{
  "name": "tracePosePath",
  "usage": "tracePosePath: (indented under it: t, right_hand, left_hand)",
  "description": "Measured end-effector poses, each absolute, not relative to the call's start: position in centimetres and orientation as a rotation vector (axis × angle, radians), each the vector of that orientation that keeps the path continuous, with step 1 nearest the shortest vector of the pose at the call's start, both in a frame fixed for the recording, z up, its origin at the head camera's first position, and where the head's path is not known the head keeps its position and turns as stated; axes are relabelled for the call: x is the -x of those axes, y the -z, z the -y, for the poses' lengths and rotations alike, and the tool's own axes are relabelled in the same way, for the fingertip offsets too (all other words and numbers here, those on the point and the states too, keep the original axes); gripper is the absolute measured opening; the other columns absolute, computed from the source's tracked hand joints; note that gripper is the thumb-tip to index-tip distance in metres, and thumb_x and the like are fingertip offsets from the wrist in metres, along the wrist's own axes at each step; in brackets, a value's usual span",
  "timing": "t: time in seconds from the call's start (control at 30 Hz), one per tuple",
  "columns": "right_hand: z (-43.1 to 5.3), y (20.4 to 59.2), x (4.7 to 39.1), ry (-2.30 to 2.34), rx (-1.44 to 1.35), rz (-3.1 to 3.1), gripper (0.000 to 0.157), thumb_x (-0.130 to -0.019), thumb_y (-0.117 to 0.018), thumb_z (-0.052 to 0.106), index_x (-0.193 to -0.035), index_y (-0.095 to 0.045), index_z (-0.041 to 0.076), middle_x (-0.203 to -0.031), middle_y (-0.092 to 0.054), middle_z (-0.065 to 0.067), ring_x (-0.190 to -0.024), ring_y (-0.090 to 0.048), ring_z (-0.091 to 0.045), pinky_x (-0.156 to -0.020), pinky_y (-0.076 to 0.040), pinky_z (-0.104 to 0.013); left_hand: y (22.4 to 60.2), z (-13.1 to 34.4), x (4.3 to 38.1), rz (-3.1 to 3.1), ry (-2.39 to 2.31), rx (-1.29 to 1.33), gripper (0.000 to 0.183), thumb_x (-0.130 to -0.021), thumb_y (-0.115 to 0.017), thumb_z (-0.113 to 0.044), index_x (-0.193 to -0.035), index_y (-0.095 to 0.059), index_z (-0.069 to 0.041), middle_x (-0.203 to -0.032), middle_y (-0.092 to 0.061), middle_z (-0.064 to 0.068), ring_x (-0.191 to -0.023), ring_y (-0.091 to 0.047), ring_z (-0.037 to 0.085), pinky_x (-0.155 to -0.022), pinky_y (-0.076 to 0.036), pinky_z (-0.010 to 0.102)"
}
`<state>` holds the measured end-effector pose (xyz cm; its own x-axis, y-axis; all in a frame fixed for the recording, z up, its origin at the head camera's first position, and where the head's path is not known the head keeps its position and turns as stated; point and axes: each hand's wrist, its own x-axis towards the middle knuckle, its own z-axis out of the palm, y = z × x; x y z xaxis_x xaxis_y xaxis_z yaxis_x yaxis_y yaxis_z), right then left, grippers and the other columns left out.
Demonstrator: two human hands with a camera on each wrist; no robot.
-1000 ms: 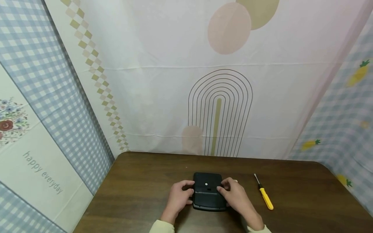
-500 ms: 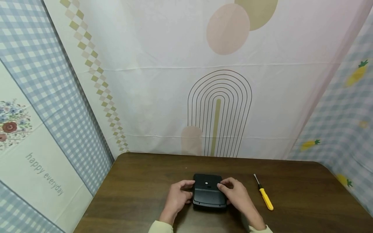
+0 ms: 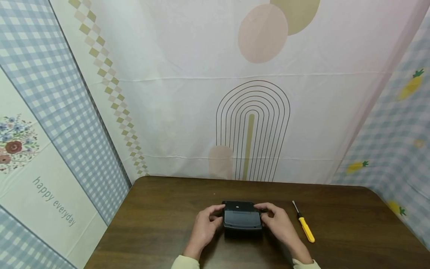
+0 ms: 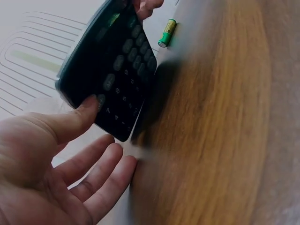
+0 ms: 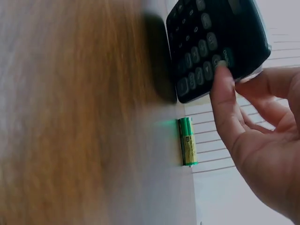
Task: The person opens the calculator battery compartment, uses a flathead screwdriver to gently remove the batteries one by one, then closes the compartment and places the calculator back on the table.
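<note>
A black calculator (image 3: pixel 241 219) is held tilted between both hands, its far end touching or near the table and its near end raised. Its back faces the head camera; the keys show in both wrist views. On the left side my left hand (image 3: pixel 203 228) grips the edge, thumb (image 4: pixel 86 107) on the key face, other fingers loosely spread below. My right hand (image 3: pixel 281 227) pinches the opposite edge, with the thumb (image 5: pixel 222 86) against the keys and a finger behind. A green and yellow battery (image 5: pixel 188 140) lies on the table beyond the right hand.
A screwdriver (image 3: pixel 306 227) with a yellow handle lies on the brown wooden table (image 3: pixel 161 224), right of the right hand. A patterned cloth (image 3: pixel 181 123) hangs behind the table's far edge, with checked cloths at both sides.
The calculator has gone from lying nearly flat to tilted, its near end lifted. My right hand has shifted slightly right, from its back onto its right edge. The screwdriver stays put.
</note>
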<state>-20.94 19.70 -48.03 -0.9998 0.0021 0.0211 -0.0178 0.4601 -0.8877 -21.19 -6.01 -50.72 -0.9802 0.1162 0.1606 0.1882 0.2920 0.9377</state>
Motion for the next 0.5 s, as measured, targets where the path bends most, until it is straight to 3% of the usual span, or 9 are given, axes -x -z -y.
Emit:
tracePosePath:
  t: [0.2,0.37,0.5]
  right_hand:
    - [-20.20,48.48,21.01,-1.637,-0.118,2.655,0.038,-0.094,-0.070,-0.012,-0.126,-0.076,0.008,-0.126,-0.072,-0.011,-0.102,-0.069,-0.023,-0.069,-0.056,-0.030]
    - [-20.39,48.59,21.06,-1.619,-0.185,2.608,0.040,-0.096,-0.074,-0.007,-0.131,-0.075,0.011,-0.131,-0.072,-0.012,-0.115,-0.070,-0.029,-0.084,-0.059,-0.029]
    - [-20.47,48.52,21.08,-1.556,-0.233,2.598,0.043,-0.096,-0.071,-0.008,-0.134,-0.075,0.013,-0.128,-0.073,-0.009,-0.115,-0.070,-0.027,-0.088,-0.058,-0.029]
  left_hand:
    - [50.83,5.96,21.27,2.457,1.738,0.319,0.035,-0.096,-0.076,0.002,-0.130,-0.076,-0.009,-0.123,-0.075,0.011,-0.094,-0.073,0.021,-0.078,-0.057,0.029]
    - [50.87,5.74,21.29,2.382,1.744,0.328,0.032,-0.097,-0.075,0.002,-0.127,-0.077,-0.009,-0.119,-0.077,0.009,-0.102,-0.075,0.024,-0.087,-0.058,0.032]
    - [50.78,5.57,21.26,2.326,1.801,0.291,0.028,-0.098,-0.075,-0.002,-0.125,-0.076,-0.008,-0.118,-0.077,0.008,-0.111,-0.074,0.027,-0.092,-0.057,0.032]
